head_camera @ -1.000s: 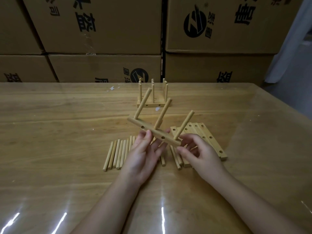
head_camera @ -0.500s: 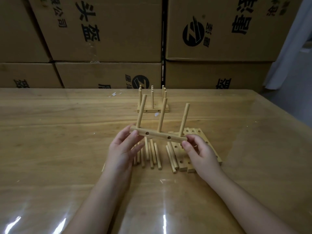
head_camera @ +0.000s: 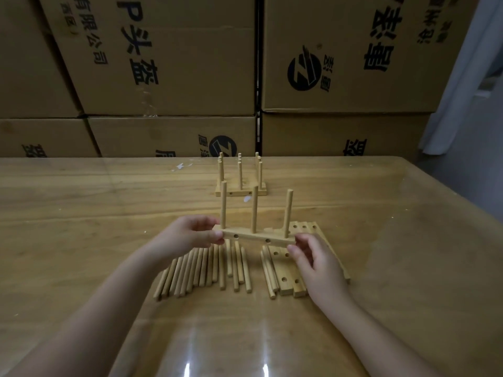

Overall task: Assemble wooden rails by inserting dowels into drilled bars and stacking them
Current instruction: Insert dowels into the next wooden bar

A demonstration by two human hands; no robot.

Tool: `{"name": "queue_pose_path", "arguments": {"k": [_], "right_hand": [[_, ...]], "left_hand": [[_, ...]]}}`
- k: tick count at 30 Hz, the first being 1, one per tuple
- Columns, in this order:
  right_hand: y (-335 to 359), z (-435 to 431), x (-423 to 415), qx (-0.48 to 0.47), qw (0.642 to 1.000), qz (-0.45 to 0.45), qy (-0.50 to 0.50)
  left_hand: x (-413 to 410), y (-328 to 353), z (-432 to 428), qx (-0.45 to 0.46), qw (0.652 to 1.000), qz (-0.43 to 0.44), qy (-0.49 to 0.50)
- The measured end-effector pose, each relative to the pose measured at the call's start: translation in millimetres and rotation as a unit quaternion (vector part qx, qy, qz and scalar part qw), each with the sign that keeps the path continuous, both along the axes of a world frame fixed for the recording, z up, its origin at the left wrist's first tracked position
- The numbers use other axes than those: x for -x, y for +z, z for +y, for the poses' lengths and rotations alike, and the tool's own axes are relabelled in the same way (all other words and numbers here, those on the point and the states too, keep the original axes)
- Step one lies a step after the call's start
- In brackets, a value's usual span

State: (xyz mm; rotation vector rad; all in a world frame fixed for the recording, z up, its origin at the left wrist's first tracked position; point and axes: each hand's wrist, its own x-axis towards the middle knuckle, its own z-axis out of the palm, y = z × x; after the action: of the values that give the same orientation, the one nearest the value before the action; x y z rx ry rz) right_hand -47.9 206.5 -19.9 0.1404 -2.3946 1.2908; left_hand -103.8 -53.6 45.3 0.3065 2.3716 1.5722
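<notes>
While we held bar (head_camera: 255, 238) level above table (head_camera: 81, 227), three dowels (head_camera: 254, 208) stood upright in it. Left hand (head_camera: 187, 236) pinched left end and right hand (head_camera: 318, 263) pinched right end. We judged it light, stiff, dry wood, with dowels perhaps only friction-fit, so best gripped at bar ends, never by dowels. Two side holes faced us. Below lay loose dowels (head_camera: 201, 270), over a dozen. Spare bars (head_camera: 285, 284) were partly hidden, number unclear. One finished stack (head_camera: 241, 191) stood beyond.
</notes>
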Motion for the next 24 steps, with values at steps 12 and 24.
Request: {"name": "queue_pose_path", "arguments": {"k": [12, 24], "right_hand": [[-1.0, -2.8, 0.6, -0.076, 0.996, 0.034, 0.0], [-3.1, -1.6, 3.6, -0.081, 0.996, 0.024, 0.006]], "left_hand": [[100.4, -48.9, -3.6, 0.079, 0.991, 0.056, 0.088], [158.3, -58.5, 10.2, 0.2, 0.959, 0.13, 0.152]]}}
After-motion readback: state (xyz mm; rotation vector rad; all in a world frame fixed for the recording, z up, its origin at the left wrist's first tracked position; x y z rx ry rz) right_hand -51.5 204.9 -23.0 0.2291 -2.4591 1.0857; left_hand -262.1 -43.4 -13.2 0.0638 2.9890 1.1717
